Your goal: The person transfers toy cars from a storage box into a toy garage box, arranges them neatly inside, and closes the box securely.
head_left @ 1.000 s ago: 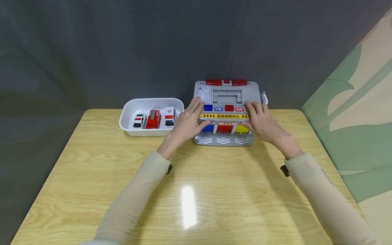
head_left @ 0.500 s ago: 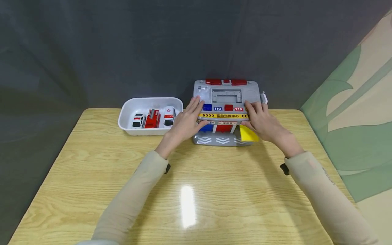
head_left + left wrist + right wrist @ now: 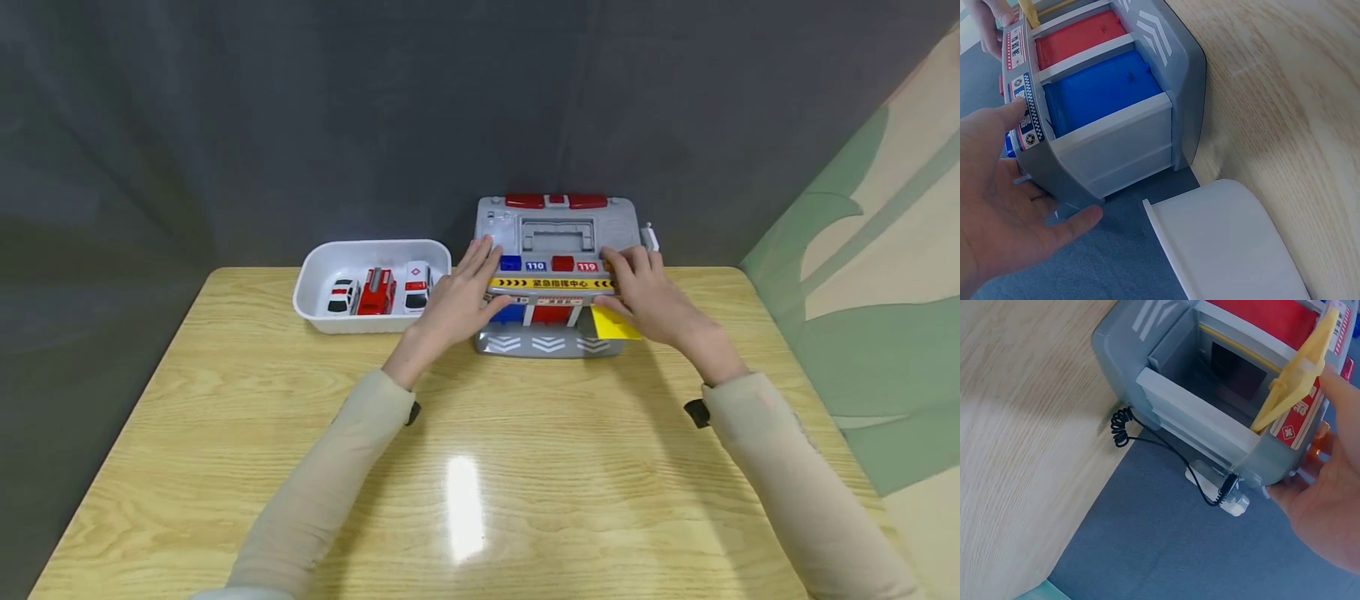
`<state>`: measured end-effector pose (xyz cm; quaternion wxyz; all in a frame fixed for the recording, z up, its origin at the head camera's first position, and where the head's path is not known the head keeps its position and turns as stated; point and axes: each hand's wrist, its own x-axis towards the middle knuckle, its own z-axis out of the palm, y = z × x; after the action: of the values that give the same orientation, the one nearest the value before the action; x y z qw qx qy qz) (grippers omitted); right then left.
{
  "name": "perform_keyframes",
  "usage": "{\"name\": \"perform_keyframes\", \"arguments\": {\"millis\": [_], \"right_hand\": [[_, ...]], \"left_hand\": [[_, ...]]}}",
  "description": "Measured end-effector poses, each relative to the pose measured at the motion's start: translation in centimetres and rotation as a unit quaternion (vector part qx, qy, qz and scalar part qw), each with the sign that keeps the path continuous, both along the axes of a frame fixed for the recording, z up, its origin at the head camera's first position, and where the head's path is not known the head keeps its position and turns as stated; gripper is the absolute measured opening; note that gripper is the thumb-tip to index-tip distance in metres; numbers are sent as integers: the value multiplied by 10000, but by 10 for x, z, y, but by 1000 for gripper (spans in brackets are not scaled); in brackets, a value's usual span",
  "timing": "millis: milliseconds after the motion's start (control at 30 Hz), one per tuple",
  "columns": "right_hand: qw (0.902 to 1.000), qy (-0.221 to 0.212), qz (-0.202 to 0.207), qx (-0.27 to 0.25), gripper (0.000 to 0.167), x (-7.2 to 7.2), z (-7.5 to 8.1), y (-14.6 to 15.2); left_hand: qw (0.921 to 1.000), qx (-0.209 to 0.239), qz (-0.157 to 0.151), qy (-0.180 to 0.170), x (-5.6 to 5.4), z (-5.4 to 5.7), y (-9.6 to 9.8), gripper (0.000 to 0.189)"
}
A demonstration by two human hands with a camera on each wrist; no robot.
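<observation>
A grey toy emergency station (image 3: 621,221) stands at the table's back edge. My left hand (image 3: 453,300) holds its front left corner, the thumb on the front sign and the fingers over the roof. My right hand (image 3: 651,293) grips the front right corner, its fingers at the orange button (image 3: 1319,439) and the thumb on the sign below. Under that thumb the yellow door (image 3: 617,323) is swung up and outward, exposing a bay without a car. The blue door (image 3: 1104,92) and red door (image 3: 1080,41) are down.
To the left a white plastic tub (image 3: 318,322) contains a white-and-black toy car (image 3: 342,297), a red toy fire engine (image 3: 377,292) and a white toy ambulance (image 3: 417,287). A coiled black cord (image 3: 1172,450) hangs from the station's right side. A dark curtain (image 3: 375,117) backs the table (image 3: 360,483).
The yellow door was down one second ago and has swung up and outward, uncovering the right bay. Both hands have stayed at the station's front corners.
</observation>
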<state>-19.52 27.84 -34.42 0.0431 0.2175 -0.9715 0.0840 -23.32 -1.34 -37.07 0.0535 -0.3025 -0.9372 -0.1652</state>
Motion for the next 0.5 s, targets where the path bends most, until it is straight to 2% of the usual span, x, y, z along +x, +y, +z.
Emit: {"name": "perform_keyframes", "arguments": {"millis": [367, 500], "right_hand": [[9960, -202, 279, -827, 71, -3, 3, 12], [9936, -131, 393, -1046, 70, -8, 2, 15]], "left_hand": [[10000, -62, 30, -20, 0, 1, 1, 77], [10000, -51, 15, 28, -2, 0, -1, 77]]}}
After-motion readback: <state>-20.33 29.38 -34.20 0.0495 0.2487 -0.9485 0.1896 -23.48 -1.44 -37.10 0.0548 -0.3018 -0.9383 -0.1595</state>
